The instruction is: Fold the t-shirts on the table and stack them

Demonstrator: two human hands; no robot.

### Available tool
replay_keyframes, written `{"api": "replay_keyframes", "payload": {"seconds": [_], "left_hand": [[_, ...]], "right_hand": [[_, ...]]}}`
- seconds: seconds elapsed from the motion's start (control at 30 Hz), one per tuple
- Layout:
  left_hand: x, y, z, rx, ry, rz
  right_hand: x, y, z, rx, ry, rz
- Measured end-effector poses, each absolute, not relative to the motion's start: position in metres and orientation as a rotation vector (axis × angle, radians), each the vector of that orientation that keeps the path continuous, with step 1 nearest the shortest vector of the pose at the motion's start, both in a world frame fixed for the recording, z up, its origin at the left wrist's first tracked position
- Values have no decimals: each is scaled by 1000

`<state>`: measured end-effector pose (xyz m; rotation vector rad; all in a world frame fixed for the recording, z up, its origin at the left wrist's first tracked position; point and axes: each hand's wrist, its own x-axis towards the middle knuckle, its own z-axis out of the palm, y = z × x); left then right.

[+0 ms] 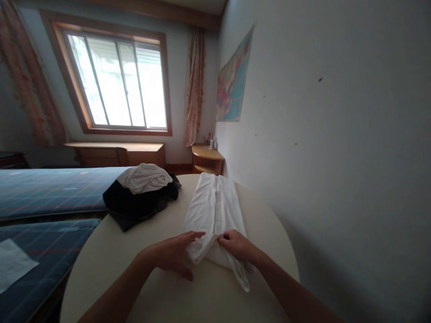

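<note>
A white garment (217,206) lies lengthwise on the round pale table (269,242), folded into a long narrow shape with a seam or gap down its middle. My right hand (237,244) pinches its near edge, which is lifted a little and bunched. Part of the cloth hangs loose below that hand toward me. My left hand (177,255) is at the garment's near left corner, fingers apart and thumb spread low over the table. Whether its fingertips touch the cloth I cannot tell.
A pile of dark clothes (134,204) with a light cloth (145,178) on top sits at the table's left. Beds with blue plaid covers (60,188) stand left of the table. The white wall (330,179) runs close along the right. A corner shelf (207,154) stands beyond.
</note>
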<state>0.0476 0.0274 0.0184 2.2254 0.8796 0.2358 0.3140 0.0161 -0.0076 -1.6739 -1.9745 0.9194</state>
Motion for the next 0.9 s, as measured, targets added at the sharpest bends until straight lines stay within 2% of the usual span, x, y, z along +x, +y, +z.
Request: {"api": "replay_keyframes", "payload": {"seconds": [0.17,0.3,0.43,0.63,0.73,0.9], "left_hand": [[56,36,12,2342,898,370],[57,48,5,2123,971,466],[54,58,-4,1948,990,545],[55,66,-15,1898,980,610],[55,69,-18,1864,969,638],[55,72,-19,1824,988,774]], "right_hand": [[314,22,-12,-1675,-1955,931],[322,10,5,-1606,-1959,956],[331,-27,30,-1791,-1995,997],[327,-79,26,-1928,-2278,697],[325,-80,24,-1982,-2245,534],[338,-55,35,-1892,-2005,557]]}}
